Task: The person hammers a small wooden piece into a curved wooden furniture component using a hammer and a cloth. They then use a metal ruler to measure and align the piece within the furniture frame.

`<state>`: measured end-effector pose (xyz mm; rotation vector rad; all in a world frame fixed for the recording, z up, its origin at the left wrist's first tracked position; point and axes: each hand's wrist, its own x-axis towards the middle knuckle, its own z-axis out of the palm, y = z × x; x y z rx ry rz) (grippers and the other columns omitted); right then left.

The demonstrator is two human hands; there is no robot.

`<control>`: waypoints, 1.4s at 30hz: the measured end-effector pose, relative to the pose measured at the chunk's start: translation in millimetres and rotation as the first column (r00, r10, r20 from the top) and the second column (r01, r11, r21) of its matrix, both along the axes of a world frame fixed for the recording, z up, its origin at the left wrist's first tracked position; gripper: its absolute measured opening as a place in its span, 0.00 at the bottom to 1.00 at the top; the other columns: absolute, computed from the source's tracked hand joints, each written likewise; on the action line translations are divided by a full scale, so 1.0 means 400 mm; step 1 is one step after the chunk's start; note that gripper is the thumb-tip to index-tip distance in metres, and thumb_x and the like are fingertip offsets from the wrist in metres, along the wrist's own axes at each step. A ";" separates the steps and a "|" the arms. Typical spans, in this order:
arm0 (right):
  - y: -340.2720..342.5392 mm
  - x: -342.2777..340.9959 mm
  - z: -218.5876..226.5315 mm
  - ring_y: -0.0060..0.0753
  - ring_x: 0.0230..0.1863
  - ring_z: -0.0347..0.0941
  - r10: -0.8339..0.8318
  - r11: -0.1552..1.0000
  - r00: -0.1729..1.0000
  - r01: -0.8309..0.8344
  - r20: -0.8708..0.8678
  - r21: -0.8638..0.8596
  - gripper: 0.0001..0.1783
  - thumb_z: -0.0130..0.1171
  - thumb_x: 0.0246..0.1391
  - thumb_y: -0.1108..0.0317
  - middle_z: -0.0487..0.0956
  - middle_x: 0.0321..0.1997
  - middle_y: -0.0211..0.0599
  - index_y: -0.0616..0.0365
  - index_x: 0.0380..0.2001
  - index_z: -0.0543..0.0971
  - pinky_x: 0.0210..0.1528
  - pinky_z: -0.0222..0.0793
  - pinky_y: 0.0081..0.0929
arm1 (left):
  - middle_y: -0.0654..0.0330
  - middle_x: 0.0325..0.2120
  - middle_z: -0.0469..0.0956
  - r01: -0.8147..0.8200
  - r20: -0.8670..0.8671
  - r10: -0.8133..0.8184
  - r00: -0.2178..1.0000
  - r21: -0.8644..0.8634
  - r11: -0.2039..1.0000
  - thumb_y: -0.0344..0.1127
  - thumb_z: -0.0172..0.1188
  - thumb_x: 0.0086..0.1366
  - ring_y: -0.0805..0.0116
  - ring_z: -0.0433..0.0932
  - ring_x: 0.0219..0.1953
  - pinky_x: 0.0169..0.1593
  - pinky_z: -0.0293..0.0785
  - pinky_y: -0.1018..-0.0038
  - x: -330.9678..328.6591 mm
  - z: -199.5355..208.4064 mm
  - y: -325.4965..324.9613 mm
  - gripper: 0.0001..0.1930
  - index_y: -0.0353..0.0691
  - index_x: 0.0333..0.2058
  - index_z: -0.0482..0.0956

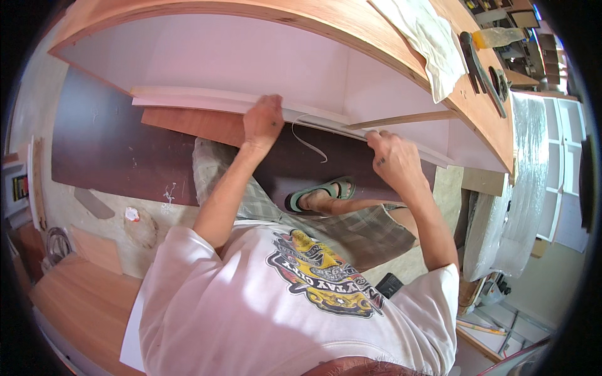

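A wooden cabinet carcass [376, 37] with white inner faces lies in front of me. Along its lower white panel edge [188, 97] my left hand [263, 122] presses flat with fingers together. My right hand [395, 156] grips the same edge farther right, near a thin wooden strip [401, 119]. A loose curl of white edge banding [307, 141] hangs from the edge between the two hands. My knees and a green sandal [323, 191] show below.
A white cloth [433, 44] and a dark hand tool [480, 69] lie on the cabinet's top face. A dark brown board [106, 150] lies on the floor under the cabinet. Wrapped panels [520, 188] and white shelving [564, 156] stand at right. Wooden boards [81, 294] lie at lower left.
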<state>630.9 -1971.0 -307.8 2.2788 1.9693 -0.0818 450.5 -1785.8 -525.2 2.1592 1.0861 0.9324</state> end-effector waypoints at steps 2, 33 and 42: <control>0.048 0.001 0.004 0.52 0.33 0.82 0.026 0.998 0.997 -0.021 0.078 -0.064 0.08 0.60 0.48 0.77 0.82 0.30 0.46 0.57 0.34 0.78 0.35 0.77 0.46 | 0.50 0.36 0.82 -0.107 0.052 0.109 0.993 -0.043 0.993 0.31 0.59 0.67 0.45 0.81 0.39 0.44 0.78 0.57 -0.029 0.044 0.035 0.11 0.38 0.46 0.83; 0.287 0.096 -0.148 0.48 0.35 0.84 0.517 0.849 0.845 -0.486 0.136 -0.207 0.04 0.59 0.54 0.70 0.84 0.30 0.44 0.57 0.32 0.81 0.37 0.79 0.43 | 0.58 0.47 0.79 0.551 -0.441 -0.403 0.802 0.286 0.784 0.35 0.63 0.64 0.61 0.78 0.51 0.59 0.69 0.63 0.017 -0.033 0.058 0.24 0.38 0.59 0.76; 0.296 0.112 -0.123 0.49 0.35 0.84 0.437 0.845 0.898 -0.389 0.056 -0.367 0.03 0.63 0.50 0.72 0.84 0.29 0.44 0.57 0.30 0.81 0.38 0.79 0.44 | 0.57 0.47 0.79 0.570 -0.406 -0.452 0.794 0.242 0.785 0.38 0.64 0.65 0.60 0.77 0.52 0.59 0.69 0.62 0.017 -0.029 0.067 0.24 0.37 0.58 0.76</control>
